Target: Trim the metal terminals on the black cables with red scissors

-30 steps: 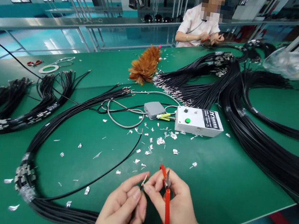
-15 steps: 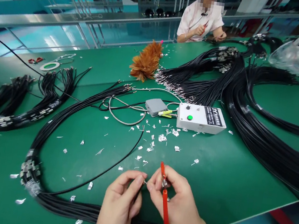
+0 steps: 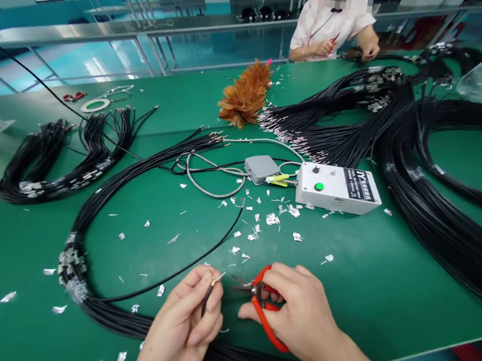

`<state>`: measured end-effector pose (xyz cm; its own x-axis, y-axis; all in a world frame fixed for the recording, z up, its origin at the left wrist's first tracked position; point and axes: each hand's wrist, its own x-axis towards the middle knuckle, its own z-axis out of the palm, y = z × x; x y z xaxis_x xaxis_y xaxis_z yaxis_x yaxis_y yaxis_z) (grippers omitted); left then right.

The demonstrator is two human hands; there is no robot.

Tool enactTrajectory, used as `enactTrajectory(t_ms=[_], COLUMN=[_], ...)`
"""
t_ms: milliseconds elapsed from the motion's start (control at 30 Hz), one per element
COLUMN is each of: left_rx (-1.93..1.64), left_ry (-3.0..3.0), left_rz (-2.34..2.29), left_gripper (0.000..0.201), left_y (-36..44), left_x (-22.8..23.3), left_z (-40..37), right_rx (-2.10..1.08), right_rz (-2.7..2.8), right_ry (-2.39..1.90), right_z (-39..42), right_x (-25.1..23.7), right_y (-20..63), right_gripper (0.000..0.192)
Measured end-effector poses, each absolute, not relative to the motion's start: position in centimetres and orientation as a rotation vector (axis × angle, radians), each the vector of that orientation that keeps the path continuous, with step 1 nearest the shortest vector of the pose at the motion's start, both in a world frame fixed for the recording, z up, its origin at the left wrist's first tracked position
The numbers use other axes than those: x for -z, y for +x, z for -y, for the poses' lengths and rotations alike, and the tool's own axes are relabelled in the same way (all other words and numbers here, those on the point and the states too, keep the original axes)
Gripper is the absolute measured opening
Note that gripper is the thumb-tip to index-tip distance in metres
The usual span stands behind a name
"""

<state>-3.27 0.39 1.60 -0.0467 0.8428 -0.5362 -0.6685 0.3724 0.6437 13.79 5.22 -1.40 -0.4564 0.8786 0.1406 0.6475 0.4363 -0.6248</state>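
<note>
Between thumb and fingers, my left hand (image 3: 186, 320) pinches a black cable (image 3: 206, 299) close to its stripped end, where thin pale wires stick out. My right hand (image 3: 300, 310) grips red-handled snips (image 3: 268, 320), fingers around the handles. The blades point left at the cable end, a short gap away from it. Below my hands runs a bundle of black cables (image 3: 124, 320), wrapped with clear tape beside metal connectors (image 3: 73, 264). One loose cable (image 3: 226, 235) curves up from that bundle, its tip bare.
Foil scraps (image 3: 272, 218) litter the green table (image 3: 331, 302). A white box (image 3: 339, 189) with a green button stands behind my hands, beside a grey box (image 3: 261, 170). Cable bundles (image 3: 438, 192) lie right and left. A feather duster (image 3: 245, 94) and a co-worker (image 3: 332, 25) are farther back.
My right hand has moved its fingers off the cable end and swung the snips round so the blades face left. My left hand has turned, showing the stripped end. The view has shifted slightly.
</note>
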Motion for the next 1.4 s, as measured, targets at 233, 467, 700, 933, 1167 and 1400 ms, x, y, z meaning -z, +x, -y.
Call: enactTrajectory(t_ms=[233, 467, 700, 933, 1167, 1400], left_rx=[-1.289, -1.283, -1.285, -1.279, -1.275, -1.279], left_ry=[0.135, 0.053, -0.075, -0.135, -0.147, -0.140], left_rz=[-1.034, -0.988, -0.973, -0.950, -0.947, -0.953], left_gripper=[0.010, 0.009, 0.021, 0.038, 0.038, 0.040], left_y=[-3.4, -3.6, -3.6, -3.8, -3.8, -3.8], left_x=[-1.5, -1.3, -1.4, -1.6, -1.7, -1.7], left_z=[0.1, 0.3, 0.2, 0.2, 0.0, -0.1], right_rx=[-0.687, -0.624, -0.559, -0.573, -0.598, -0.614], right_rz=[2.245, 2.266, 2.278, 2.303, 2.300, 2.277], right_ry=[-1.238, -1.211, -1.174, -1.170, -1.158, -1.136], right_z=[-4.7, -4.8, -5.0, -4.9, -4.8, -4.8], right_x=[1.1, 0.9, 0.9, 1.0, 1.3, 1.6], right_y=[12.4, 11.7, 10.8, 10.6, 10.6, 10.7], right_gripper=[0.050, 0.055, 0.059, 0.059, 0.056, 0.051])
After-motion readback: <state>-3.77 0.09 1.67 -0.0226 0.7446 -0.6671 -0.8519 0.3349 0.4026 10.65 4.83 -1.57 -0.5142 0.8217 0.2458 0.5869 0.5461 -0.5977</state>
